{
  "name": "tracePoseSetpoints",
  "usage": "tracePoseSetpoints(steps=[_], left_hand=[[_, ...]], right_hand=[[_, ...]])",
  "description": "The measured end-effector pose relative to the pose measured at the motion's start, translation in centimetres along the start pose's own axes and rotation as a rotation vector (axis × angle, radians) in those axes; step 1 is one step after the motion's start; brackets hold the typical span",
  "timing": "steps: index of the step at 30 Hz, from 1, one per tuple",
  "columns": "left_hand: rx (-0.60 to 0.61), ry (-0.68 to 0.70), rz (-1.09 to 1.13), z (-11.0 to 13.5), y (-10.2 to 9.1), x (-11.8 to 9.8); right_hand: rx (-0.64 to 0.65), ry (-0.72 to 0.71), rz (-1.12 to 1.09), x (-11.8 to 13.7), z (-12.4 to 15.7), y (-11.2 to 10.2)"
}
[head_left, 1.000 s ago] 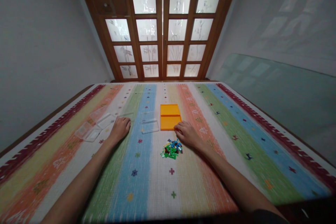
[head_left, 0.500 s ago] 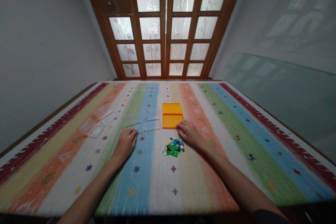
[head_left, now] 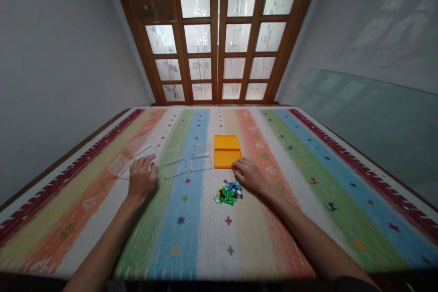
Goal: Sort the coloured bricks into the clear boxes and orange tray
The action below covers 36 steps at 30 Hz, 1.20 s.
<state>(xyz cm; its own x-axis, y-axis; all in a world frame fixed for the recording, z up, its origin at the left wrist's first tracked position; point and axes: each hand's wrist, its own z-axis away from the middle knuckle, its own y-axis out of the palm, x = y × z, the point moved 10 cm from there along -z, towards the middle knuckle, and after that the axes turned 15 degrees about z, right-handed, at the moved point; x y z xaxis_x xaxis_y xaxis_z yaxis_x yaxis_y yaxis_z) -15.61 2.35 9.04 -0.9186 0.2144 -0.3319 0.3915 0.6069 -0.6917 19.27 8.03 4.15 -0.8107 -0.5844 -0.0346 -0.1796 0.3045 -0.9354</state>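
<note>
With a clock centred on the loose heap of bricks (head_left: 228,192), twelve pointing away from the person, the orange tray (head_left: 226,159) lies open on the cloth-covered worktop (head_left: 208,237) at twelve. The right hand (head_left: 247,173) is between one and two, its bent fingers touching the tray's five o'clock corner; whether they pinch the rim cannot be told. Two clear boxes (head_left: 201,163) stand open, side by side, between ten and eleven, the closer one just beside the tray. Two outer boxes (head_left: 118,166) lie farther off, around ten. The left hand (head_left: 142,177) is over the near part of these, its fingers slightly curled and thumb low; their contact is hidden, so whether they close on anything cannot be told. The step in hand appears to be setting the boxes in place, the right hand perhaps steadying the tray. Shifting an outer box would call for a light hold on its rim and a low, level slide, sparing its thin lid.
</note>
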Motion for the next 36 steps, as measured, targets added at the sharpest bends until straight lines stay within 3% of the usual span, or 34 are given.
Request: tracePoseSetpoints(steps=[4, 9, 12, 17, 20, 24, 28, 31, 33, 36], left_hand=[[0.075, -0.134, -0.141, -1.6, -0.1, 4.5], [0.279, -0.209, -0.262, -2.0, 2.1, 7.2], [0.323, -0.222, -0.285, -1.8, 2.5, 7.7], [0.173, -0.205, -0.181, -2.0, 0.2, 6.4], [0.044, -0.142, -0.119, -2.2, -2.0, 3.8], [-0.029, 0.037, -0.026, -2.0, -3.0, -2.7], [0.082, 0.266, 0.116, -0.2, -0.8, -11.4], [0.156, 0.421, 0.203, 2.2, 1.2, -17.1], [0.201, 0.474, 0.245, 3.6, 2.5, -19.6], [0.227, 0.516, 0.304, 4.7, 3.7, -21.6]], right_hand=[[0.011, 0.002, 0.005, -0.1, 0.0, 0.3], [0.007, 0.005, 0.011, -0.2, 0.0, 0.4], [0.01, 0.01, 0.019, -0.2, 0.1, 0.6], [-0.059, 0.045, 0.024, -0.3, 0.2, 0.0], [-0.145, 0.049, -0.042, 0.1, 0.1, -1.3], [-0.234, -0.008, -0.118, 2.1, -0.4, -3.9], [-0.349, -0.08, -0.123, 5.3, -0.1, -7.2], [-0.397, -0.133, -0.108, 7.2, 0.9, -8.5], [-0.409, -0.149, -0.082, 7.7, 1.8, -8.7], [-0.421, -0.162, -0.047, 7.4, 3.3, -8.4]])
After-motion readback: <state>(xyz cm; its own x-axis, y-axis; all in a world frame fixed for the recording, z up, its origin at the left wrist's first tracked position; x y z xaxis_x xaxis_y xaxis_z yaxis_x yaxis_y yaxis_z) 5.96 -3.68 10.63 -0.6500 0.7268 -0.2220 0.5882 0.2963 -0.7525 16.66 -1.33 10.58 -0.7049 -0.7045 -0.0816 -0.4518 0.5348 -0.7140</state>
